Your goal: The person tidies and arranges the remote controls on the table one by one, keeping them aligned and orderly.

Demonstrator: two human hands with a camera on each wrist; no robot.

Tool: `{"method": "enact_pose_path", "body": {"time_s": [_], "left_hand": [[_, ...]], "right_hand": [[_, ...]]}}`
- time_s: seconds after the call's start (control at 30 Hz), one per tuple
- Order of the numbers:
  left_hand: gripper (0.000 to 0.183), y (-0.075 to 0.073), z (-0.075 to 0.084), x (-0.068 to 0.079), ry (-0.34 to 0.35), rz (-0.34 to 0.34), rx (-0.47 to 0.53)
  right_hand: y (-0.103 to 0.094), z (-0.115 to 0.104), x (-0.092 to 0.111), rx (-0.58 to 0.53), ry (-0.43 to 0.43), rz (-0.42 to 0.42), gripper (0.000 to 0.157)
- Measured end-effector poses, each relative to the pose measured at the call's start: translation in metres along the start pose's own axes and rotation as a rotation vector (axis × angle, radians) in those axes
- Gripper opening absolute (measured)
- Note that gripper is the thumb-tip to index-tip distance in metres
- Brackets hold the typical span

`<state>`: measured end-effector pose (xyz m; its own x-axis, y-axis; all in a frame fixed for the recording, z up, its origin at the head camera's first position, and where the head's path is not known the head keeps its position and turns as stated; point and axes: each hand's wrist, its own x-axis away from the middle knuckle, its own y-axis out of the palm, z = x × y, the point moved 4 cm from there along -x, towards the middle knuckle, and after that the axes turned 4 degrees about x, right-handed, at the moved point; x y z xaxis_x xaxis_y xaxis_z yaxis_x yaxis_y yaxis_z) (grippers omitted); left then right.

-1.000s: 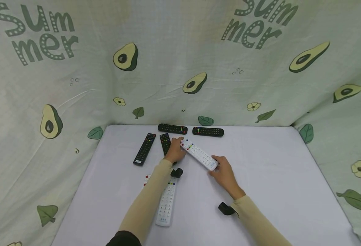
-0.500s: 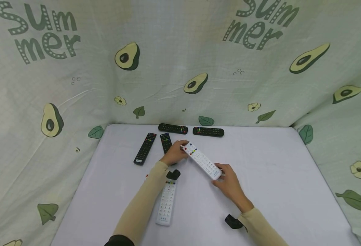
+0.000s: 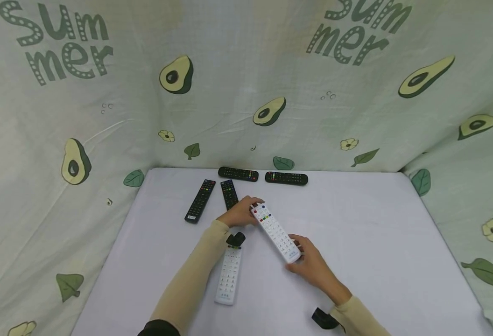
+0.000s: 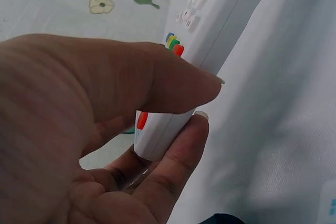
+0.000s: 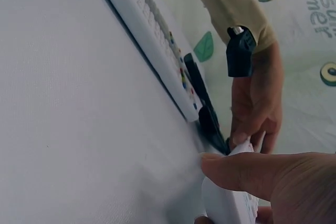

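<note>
A white remote control (image 3: 277,232) with coloured buttons is held slantwise by both hands. My left hand (image 3: 241,212) pinches its far end; in the left wrist view, the thumb and fingers of the left hand (image 4: 121,82) grip it near the red button. The near end is between the thumb and fingers of my right hand (image 3: 311,266). A shadow falls on the tabletop below the remote in the left wrist view. Another white remote (image 3: 228,277) lies by my left forearm, and the right wrist view shows white remotes (image 5: 152,40) side by side.
Several black remotes lie toward the back: one slanted at left (image 3: 200,201), one partly behind my left hand (image 3: 229,193), and two along the back edge, left (image 3: 238,174) and right (image 3: 286,178). A printed cloth (image 3: 313,135) hangs behind the white table (image 3: 368,233).
Both hands have brought the held white remote nearer to me, and its slant has become steeper. The other remotes lie where they were; the head view shifts slightly.
</note>
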<state>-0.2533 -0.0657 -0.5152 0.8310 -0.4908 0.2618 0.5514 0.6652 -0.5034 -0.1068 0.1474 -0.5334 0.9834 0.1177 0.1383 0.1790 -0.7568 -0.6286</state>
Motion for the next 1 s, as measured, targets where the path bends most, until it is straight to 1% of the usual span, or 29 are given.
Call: {"method": "enact_pose_path", "body": {"time_s": [0.1, 0.23, 0.37, 0.43, 0.57, 0.77, 1.0], "left_hand": [[0.073, 0.001, 0.0, 0.003, 0.001, -0.025, -0.029], [0.071, 0.003, 0.0, 0.006, -0.002, -0.058, -0.037], [0.07, 0.007, -0.001, 0.007, -0.002, -0.099, -0.027], [0.069, 0.01, -0.001, 0.007, 0.003, -0.119, -0.041], [0.068, 0.014, 0.0, 0.01, 0.014, -0.146, -0.072], [0.07, 0.021, -0.002, 0.014, 0.028, -0.178, -0.105], [0.07, 0.024, -0.002, 0.018, 0.035, -0.206, -0.149]], "right_hand": [[0.004, -0.001, 0.004, -0.023, 0.003, -0.021, 0.084], [0.009, 0.001, 0.009, -0.071, 0.006, -0.059, 0.085], [0.013, 0.002, 0.014, -0.121, -0.027, -0.111, 0.086], [0.016, 0.003, 0.016, -0.134, -0.052, -0.138, 0.087], [0.02, 0.005, 0.021, -0.133, -0.086, -0.186, 0.09], [0.027, 0.005, 0.026, -0.143, -0.113, -0.245, 0.094], [0.032, -0.002, 0.031, -0.159, -0.114, -0.294, 0.099]]}}
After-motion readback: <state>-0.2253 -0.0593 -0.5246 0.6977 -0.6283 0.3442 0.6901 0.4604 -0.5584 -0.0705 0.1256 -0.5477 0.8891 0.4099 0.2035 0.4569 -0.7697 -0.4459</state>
